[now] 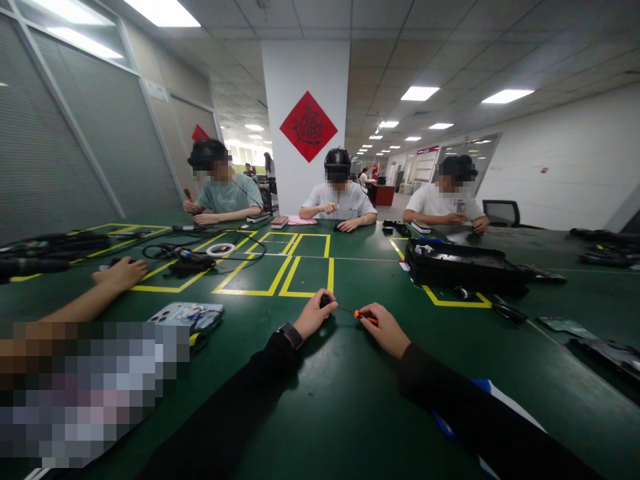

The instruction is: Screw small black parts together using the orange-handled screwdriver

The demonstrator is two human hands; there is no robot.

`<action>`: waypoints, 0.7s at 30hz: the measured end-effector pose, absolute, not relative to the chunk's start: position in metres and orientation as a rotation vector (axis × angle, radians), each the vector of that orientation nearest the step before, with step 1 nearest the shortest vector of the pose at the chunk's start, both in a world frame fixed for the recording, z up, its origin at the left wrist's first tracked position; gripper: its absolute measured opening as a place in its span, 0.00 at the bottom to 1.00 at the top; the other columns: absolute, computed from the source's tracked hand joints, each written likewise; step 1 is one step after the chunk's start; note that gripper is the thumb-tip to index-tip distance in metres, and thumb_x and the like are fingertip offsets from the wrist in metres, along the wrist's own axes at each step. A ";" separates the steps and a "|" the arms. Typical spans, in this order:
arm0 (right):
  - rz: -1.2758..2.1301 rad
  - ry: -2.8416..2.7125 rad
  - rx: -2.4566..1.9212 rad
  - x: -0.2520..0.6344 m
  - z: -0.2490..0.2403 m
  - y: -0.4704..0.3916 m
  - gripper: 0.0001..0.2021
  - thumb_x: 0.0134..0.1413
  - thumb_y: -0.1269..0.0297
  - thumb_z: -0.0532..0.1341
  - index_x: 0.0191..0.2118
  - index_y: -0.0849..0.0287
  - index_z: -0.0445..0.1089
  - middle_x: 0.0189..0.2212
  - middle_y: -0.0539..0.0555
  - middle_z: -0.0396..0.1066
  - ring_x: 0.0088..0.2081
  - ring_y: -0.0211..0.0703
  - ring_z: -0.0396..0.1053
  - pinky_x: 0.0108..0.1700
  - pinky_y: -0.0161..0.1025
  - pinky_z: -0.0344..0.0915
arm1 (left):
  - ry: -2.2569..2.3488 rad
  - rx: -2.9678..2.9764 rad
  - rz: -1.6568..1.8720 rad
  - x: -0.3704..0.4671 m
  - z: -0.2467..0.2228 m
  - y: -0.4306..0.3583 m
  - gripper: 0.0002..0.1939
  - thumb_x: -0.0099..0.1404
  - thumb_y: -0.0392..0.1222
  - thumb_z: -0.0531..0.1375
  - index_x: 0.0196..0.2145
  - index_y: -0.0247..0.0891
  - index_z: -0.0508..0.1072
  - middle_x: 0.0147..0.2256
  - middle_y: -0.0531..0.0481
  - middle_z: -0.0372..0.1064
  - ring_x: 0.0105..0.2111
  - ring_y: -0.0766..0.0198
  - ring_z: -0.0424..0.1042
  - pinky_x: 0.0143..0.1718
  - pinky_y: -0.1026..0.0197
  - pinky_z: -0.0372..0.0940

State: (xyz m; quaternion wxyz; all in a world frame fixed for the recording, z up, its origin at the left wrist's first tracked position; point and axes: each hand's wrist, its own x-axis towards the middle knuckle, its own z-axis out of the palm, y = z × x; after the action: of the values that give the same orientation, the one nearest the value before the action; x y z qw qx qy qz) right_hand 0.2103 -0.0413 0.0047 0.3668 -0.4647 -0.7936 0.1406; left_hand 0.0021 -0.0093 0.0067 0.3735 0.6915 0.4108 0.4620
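Observation:
Near the middle of the green table, my left hand [315,315] grips a small dark object [325,301], too small to make out. To its right, my right hand [388,329] is closed round the handle of an orange and black screwdriver [357,314]. The thin shaft points left toward the dark object; whether its tip touches cannot be told. Both hands are just above the table, with a dark band on my left wrist.
The green table [310,393] bears yellow tape outlines. A black open case [460,263] lies at the right, cables [187,257] and a phone-like item [187,315] at the left. A person's hand [120,273] rests at far left; three people sit opposite.

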 end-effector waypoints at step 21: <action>0.379 -2.030 -1.236 0.210 0.008 -0.037 0.09 0.52 0.64 0.54 0.37 0.59 0.68 0.34 0.54 0.67 0.38 0.41 0.62 0.42 0.38 0.58 | 1.021 1.791 1.188 0.001 0.002 -0.005 0.09 0.55 0.44 0.55 0.33 0.37 0.63 0.29 0.54 0.61 0.29 0.70 0.61 0.29 0.67 0.58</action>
State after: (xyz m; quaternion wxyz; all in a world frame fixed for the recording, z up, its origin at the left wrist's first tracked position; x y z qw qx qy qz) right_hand 0.2096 -0.0372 0.0078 0.3593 -0.4792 -0.7872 0.1469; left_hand 0.0013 -0.0050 0.0024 0.3720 0.6986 0.3983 0.4636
